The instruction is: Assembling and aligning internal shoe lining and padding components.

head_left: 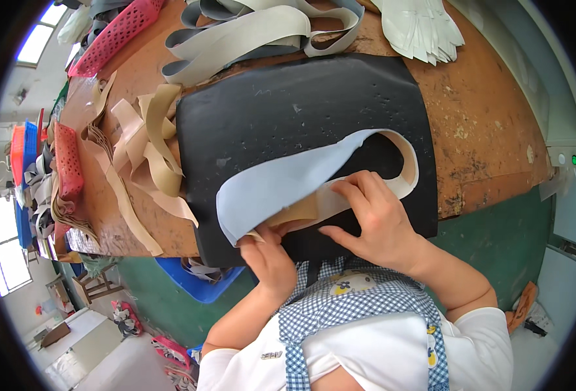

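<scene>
A looped strip of sheet material (pixel 275 182), pale blue on one face and cream on the other, lies over a black mat (pixel 288 98). My left hand (pixel 268 260) is closed on the strip's near left end, its fingertips partly hidden beneath the blue fold. A tan piece (pixel 301 210) shows inside the fold, close to my left thumb. Over the strip's near side is my right hand (pixel 376 225), fingers bent and their tips touching the cream face. Its thumb is stretched apart from the fingers, by the strip's lower edge.
Tan strips (pixel 161 140) lie left of the mat on the worn wooden table (pixel 483 130). Behind it are grey and cream bands (pixel 255 39) and a stack of white pieces (pixel 421 29). Pink baskets (pixel 115 39) stand left; a blue tub (pixel 200 283) sits below the table edge.
</scene>
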`<state>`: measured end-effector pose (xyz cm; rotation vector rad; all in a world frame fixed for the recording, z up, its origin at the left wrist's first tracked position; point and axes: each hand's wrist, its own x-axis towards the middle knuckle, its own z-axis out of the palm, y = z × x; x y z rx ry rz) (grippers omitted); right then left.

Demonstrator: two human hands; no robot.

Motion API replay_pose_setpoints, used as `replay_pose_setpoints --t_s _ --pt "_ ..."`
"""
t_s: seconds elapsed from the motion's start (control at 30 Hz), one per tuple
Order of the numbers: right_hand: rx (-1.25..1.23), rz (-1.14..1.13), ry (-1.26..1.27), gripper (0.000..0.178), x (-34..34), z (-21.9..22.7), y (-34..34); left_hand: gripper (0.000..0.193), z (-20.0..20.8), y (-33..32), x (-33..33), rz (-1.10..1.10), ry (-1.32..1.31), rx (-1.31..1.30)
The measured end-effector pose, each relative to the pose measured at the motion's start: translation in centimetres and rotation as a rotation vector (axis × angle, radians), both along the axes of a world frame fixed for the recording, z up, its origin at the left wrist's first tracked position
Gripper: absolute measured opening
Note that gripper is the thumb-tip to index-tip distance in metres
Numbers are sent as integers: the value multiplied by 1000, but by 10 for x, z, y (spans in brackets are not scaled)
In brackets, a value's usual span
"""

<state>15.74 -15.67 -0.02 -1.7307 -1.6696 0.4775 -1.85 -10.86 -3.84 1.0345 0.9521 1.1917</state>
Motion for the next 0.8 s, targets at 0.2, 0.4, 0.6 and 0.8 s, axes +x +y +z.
replay_pose_setpoints --t_s 0.2,0.4,0.6,0.8 --pt "-43 -50 -184 64 -17 4 4 24 -3 -1 -17 -75 20 294" --pt "172 22 -255 64 -27 -9 11 11 16 15 -10 -471 312 733" --pt "72 0 100 79 -35 -16 19 33 -2 3 -32 114 322 201" --pt "70 -10 -17 81 -44 -4 19 46 42 22 -49 -108 83 134"
